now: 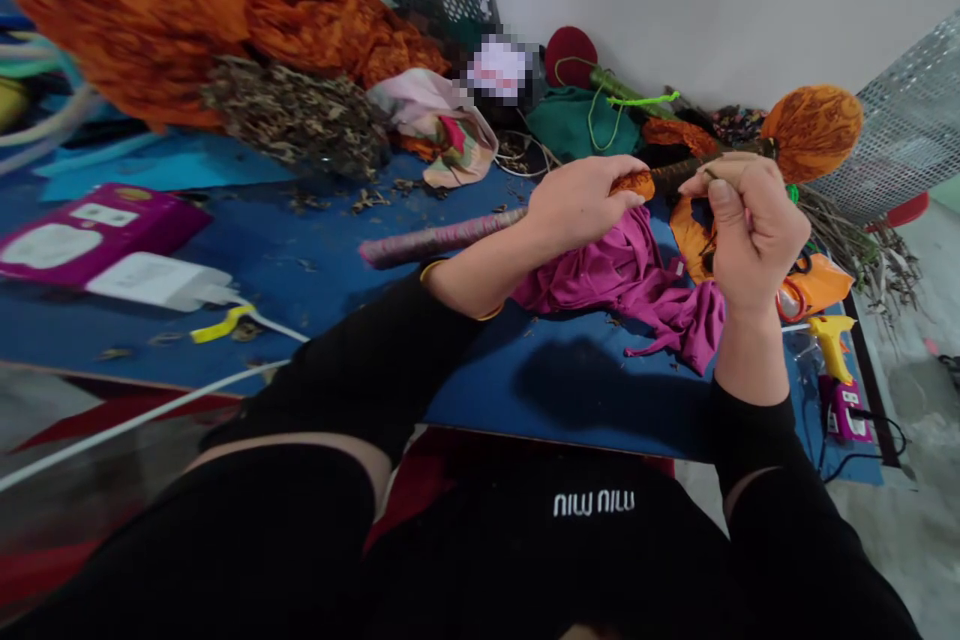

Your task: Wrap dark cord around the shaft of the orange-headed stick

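Note:
My left hand is closed around a long wrapped stick. The stick's purple wrapped end points left; beyond my fingers it seems to continue, brown, toward an orange cloth-covered ball at the right. A bit of orange cloth shows at my left fingertips. Just right of there, my right hand is closed in a pinch beside the stick, thumb against bent fingers. Something thin shows at that pinch, too small to name. Under both hands lies crumpled magenta cloth on the blue table.
Bunched orange fabric and a dried brown plant heap lie at the back left. Nearer are a purple power strip and white cable. A yellow glue gun and dry twigs are at the right edge.

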`<action>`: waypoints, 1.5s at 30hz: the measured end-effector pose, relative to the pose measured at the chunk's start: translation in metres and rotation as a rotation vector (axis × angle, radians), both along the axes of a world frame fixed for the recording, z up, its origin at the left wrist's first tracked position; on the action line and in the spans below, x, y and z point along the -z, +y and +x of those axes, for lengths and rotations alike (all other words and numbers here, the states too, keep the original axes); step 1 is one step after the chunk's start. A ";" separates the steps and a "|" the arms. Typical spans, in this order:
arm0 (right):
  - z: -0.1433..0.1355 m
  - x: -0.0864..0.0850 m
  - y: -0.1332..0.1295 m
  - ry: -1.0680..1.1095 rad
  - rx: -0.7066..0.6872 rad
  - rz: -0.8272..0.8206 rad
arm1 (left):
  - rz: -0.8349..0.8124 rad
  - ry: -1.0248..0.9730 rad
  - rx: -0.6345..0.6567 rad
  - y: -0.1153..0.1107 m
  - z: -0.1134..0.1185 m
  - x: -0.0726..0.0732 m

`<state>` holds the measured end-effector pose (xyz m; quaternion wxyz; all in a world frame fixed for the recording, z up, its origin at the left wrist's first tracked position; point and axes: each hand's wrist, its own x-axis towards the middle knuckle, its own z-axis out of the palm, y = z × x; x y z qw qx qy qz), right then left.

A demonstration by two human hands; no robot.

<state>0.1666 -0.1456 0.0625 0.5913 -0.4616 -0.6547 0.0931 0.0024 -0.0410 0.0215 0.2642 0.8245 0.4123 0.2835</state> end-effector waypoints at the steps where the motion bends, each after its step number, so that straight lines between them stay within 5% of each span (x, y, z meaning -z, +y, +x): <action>1: 0.003 -0.003 -0.001 -0.041 0.007 -0.005 | -0.009 0.013 0.001 0.000 0.000 -0.001; 10: 0.014 0.016 0.018 0.202 0.010 -0.142 | 0.036 0.140 0.021 -0.009 0.002 -0.003; 17: 0.021 0.034 0.042 -0.027 -0.136 -0.010 | 0.132 0.372 0.007 -0.026 0.005 -0.011; 31: 0.036 0.054 0.065 -0.034 -0.116 -0.167 | 0.483 0.530 0.031 -0.040 0.011 -0.006; 39: 0.027 0.045 0.060 0.028 -0.109 -0.218 | 0.613 0.433 0.056 -0.033 0.012 0.003; 45: 0.038 0.013 0.034 0.100 -0.038 -0.247 | 0.485 0.518 0.010 -0.023 0.000 -0.010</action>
